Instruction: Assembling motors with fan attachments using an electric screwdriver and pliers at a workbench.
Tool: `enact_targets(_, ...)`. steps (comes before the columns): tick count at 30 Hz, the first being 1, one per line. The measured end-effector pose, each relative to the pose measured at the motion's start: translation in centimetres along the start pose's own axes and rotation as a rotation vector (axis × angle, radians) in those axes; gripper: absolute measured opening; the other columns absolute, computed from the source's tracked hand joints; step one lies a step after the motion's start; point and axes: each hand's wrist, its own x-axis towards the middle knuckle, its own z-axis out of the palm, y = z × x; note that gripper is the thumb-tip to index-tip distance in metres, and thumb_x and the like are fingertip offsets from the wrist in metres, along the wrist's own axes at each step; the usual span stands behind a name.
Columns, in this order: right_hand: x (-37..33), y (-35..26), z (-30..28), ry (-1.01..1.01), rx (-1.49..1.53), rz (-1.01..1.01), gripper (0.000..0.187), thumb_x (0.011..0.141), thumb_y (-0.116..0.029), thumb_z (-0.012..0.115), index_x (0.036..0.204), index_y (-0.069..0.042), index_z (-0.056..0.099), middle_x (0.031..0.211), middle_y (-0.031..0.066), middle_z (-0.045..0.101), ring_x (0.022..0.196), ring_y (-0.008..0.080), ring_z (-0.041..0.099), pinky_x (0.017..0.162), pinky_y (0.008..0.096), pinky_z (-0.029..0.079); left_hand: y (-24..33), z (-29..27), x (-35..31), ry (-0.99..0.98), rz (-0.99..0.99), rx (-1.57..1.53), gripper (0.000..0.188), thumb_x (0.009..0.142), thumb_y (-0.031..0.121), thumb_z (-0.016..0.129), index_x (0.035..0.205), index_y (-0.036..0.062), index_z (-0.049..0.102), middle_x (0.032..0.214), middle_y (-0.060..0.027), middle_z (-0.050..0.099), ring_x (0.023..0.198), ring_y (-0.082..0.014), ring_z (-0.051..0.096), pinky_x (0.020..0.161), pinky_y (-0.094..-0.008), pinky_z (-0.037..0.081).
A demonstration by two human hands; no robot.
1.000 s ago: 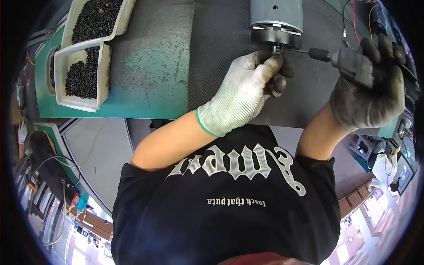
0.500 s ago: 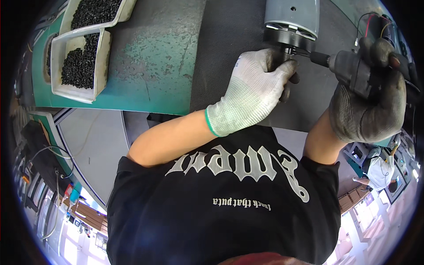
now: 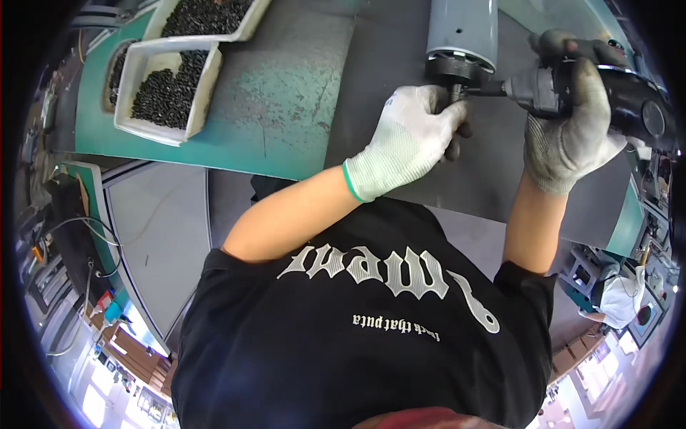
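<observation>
A grey cylindrical motor (image 3: 463,28) lies on the dark mat at the top, with a black end ring and a threaded metal shaft (image 3: 456,93) toward me. My left hand (image 3: 407,136), in a white glove with a green cuff and darkened fingertips, is closed around the shaft's end; the fingertips partly hide it. On the right, my gloved right hand (image 3: 572,146) is wrapped round a black power screwdriver (image 3: 629,100). The tool's dark nose (image 3: 488,89) points left and meets the shaft beside the end ring; the exact contact is too small to tell.
Two white bins, a near bin (image 3: 194,118) and a far bin (image 3: 251,18), hold many small black parts at the left of the green worktable (image 3: 286,107). A grey panel (image 3: 157,229) stands below the table's left edge. Another person (image 3: 620,300) is far off at the right.
My right hand has shifted its hold, and the screwdriver's body has swung into fuller view. Its nose has come closer to the shaft. The left hand keeps its grip while the whole view shifts.
</observation>
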Motion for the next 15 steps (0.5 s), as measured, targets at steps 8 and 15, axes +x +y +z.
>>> enact_targets(8,4.5,-7.7,-15.2,0.373,-0.337,-0.133,0.033,0.087,-0.011,0.060,0.111,0.012,0.056,0.105,0.0251,0.063,0.088,0.0327,0.065,0.077,0.0445,0.055,-0.5,-1.1,0.6,0.199,0.460,0.827,0.027,0.087,0.026,0.063,0.088,-0.0011,0.059,0.073,-0.0202,0.065,0.074,-0.0366,0.067,0.069,-0.0420,0.054)
enact_targets(15,0.6,-4.2,-27.1,0.614,-1.070,-0.518,0.084,0.064,-0.025,0.088,0.129,0.004,0.044,0.119,0.0184,0.059,0.104,0.0295,0.061,0.088,0.0403,0.052,0.1,-5.8,-3.8,0.187,0.964,1.008,0.022,0.085,0.023,0.062,0.095,0.0034,0.060,0.080,-0.0134,0.060,0.078,-0.0322,0.063,0.070,-0.0408,0.053)
